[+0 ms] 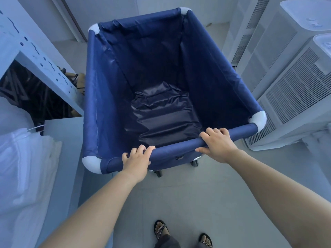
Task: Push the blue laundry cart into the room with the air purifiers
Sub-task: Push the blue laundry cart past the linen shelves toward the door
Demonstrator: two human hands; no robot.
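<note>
The blue laundry cart [107, 97] stands on the floor straight ahead of me, its fabric bin empty, with white corner pieces and small castors under the near side. My left hand [137, 159] grips the near top rail left of centre. My right hand [217, 143] grips the same rail right of centre. White air purifiers [293, 97] with slatted grilles stand close along the cart's right side.
A white perforated metal shelf frame [35, 56] and a stack of white cloth [23, 169] sit tight on the left. A white panel [64, 140] leans by the cart's near left corner. Pale tiled floor [188, 194] stretches under my sandalled feet.
</note>
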